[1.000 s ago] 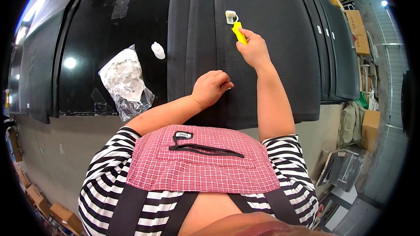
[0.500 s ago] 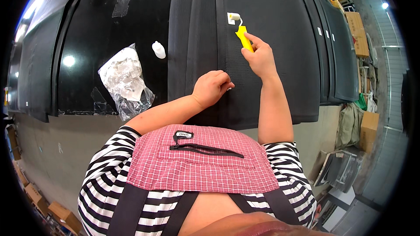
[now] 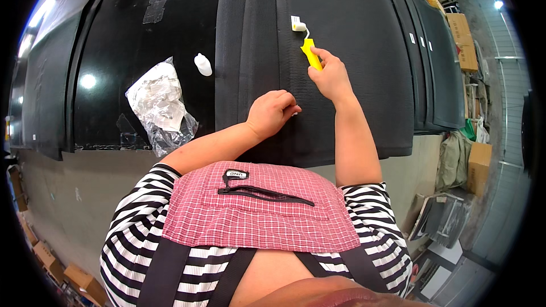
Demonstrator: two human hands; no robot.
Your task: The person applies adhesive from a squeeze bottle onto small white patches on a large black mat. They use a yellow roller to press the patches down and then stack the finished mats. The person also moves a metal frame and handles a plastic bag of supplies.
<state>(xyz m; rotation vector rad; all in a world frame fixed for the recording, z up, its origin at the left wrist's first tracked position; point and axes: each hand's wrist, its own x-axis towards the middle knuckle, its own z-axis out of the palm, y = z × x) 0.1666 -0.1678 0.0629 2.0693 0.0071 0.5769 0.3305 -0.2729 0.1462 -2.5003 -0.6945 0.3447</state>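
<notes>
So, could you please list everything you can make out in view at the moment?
Roller: one, white with yellow handle, at the white label
White label: one, on the central black mat
Black mats: several, black, centre and right
White bottle: one, left of centre
Plastic bag: one, clear with white contents, below the bottle
Glossy surface: one, black, left
Cardboard boxes: several, brown, right edge and lower left
Small white piece: one, at the left fingertips, grip unclear
Checked apron: one, red and white, lower centre
Striped sleeves: two, black and white, below
Left hand: one, bare, centre
Right hand: one, bare, holding the roller's handle
</notes>
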